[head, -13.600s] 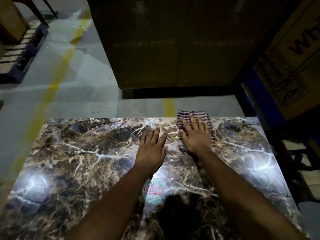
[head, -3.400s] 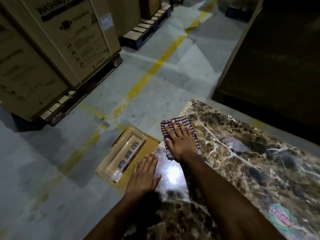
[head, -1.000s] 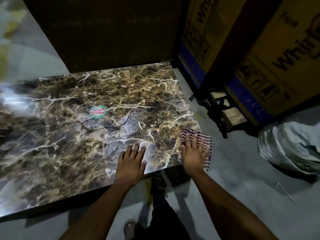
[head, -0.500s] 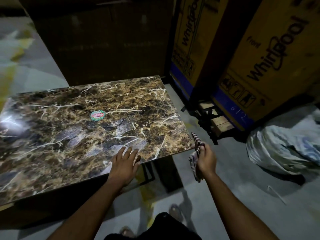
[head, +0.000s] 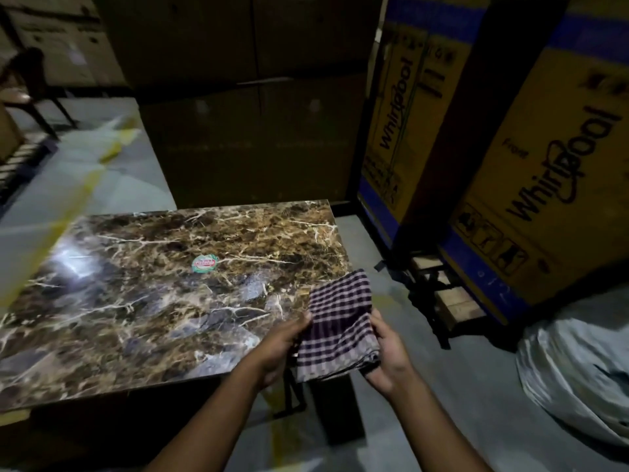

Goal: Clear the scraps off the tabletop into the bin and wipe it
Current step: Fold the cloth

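Note:
A brown marble-patterned tabletop (head: 153, 294) fills the left and middle of the head view, with a round green and red sticker (head: 204, 264) near its centre. A dark checked cloth (head: 338, 321) is spread out flat in the air over the table's near right corner. My left hand (head: 280, 345) grips its left edge and my right hand (head: 386, 352) grips its right edge. No scraps show on the tabletop. No bin is in sight.
Tall yellow and blue appliance cartons (head: 531, 172) stand on wooden pallets (head: 452, 301) to the right. A pale plastic-wrapped bundle (head: 578, 369) lies on the floor at far right. Dark cartons (head: 245, 114) stand behind the table. Grey floor with a yellow line (head: 81, 189) lies left.
My left hand left the table edge and took hold of the cloth. The cloth, hanging bunched from my right hand half a second ago, is now held spread between both hands.

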`<action>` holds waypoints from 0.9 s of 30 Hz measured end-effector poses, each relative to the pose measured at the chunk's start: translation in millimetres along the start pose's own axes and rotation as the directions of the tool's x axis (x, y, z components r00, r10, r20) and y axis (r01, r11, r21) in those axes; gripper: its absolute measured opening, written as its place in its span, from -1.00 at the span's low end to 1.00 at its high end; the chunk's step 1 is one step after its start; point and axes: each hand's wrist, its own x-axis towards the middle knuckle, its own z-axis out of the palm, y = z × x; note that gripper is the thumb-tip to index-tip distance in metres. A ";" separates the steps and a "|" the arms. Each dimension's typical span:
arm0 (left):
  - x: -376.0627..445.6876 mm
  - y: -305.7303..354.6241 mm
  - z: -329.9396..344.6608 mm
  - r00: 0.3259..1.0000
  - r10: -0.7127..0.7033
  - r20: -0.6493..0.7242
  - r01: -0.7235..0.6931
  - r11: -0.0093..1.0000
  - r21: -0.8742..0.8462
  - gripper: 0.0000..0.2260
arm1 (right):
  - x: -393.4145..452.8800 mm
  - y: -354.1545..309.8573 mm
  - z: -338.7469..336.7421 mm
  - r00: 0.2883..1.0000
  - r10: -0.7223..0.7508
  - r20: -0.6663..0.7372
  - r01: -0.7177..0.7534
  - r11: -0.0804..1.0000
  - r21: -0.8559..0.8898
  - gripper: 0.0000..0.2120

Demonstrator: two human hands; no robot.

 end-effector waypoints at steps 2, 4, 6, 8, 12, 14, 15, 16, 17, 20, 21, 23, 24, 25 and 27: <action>-6.8 4.7 1.2 0.996 0.074 -0.050 -0.075 0.997 -0.035 -0.76 | -0.3 -5.5 10.9 0.996 0.062 0.064 -0.059 0.997 -0.058 -0.62; -9.8 8.7 1.8 0.984 0.110 -0.140 -0.117 0.992 -0.048 -0.86 | 0.6 -12.1 16.8 0.989 0.093 0.111 -0.076 0.986 -0.147 -0.54; -12.6 14.0 2.7 0.967 0.160 -0.197 -0.165 0.986 -0.013 -0.83 | 4.7 -16.6 20.6 0.982 0.090 0.166 -0.045 0.965 -0.259 -0.56; -16.1 19.9 5.0 0.943 0.234 -0.237 -0.242 0.970 -0.008 -0.78 | 15.5 -21.3 21.3 0.975 0.071 0.212 0.021 0.915 -0.403 -0.64; -22.0 33.0 7.2 0.898 0.294 -0.328 -0.322 0.946 -0.031 -0.71 | 42.2 -26.6 30.0 0.951 0.002 0.309 0.207 0.737 -0.644 -0.66; -24.4 39.4 1.6 0.882 0.311 -0.353 -0.350 0.935 -0.051 -0.72 | 52.6 -26.4 40.2 0.936 -0.008 0.353 0.262 0.687 -0.678 -0.65; -26.4 44.8 -0.4 0.872 0.320 -0.369 -0.364 0.930 -0.053 -0.73 | 57.2 -26.6 46.2 0.932 -0.011 0.361 0.270 0.685 -0.677 -0.64; -26.4 49.0 -7.0 0.855 0.338 -0.392 -0.384 0.923 -0.041 -0.73 | 63.9 -25.6 54.5 0.923 0.005 0.386 0.279 0.683 -0.675 -0.64; -28.0 54.7 -11.7 0.838 0.350 -0.418 -0.398 0.917 -0.030 -0.74 | 69.9 -24.1 64.3 0.910 0.019 0.415 0.293 0.679 -0.673 -0.64; -30.8 66.6 -37.3 0.794 0.369 -0.482 -0.418 0.908 0.007 -0.74 | 86.4 -8.1 94.3 0.887 0.025 0.461 0.342 0.636 -0.692 -0.63; -32.1 72.5 -48.8 0.777 0.381 -0.501 -0.428 0.903 0.023 -0.73 | 92.3 -0.8 106.0 0.881 0.023 0.473 0.353 0.633 -0.689 -0.63; -33.2 85.2 -74.0 0.753 0.407 -0.518 -0.438 0.896 0.068 -0.74 | 102.9 12.4 130.8 0.877 0.021 0.480 0.361 0.630 -0.687 -0.65; -33.5 92.7 -88.2 0.747 0.416 -0.518 -0.440 0.894 0.084 -0.75 | 108.5 18.1 144.5 0.877 0.022 0.480 0.363 0.625 -0.691 -0.64; -34.3 100.9 -99.4 0.745 0.420 -0.518 -0.441 0.893 0.090 -0.77 | 113.3 22.5 156.7 0.877 0.022 0.479 0.365 0.617 -0.697 -0.64; -34.5 118.4 -130.7 0.749 0.440 -0.495 -0.457 0.885 0.094 -0.77 | 126.3 35.5 185.9 0.878 0.012 0.479 0.371 0.615 -0.696 -0.65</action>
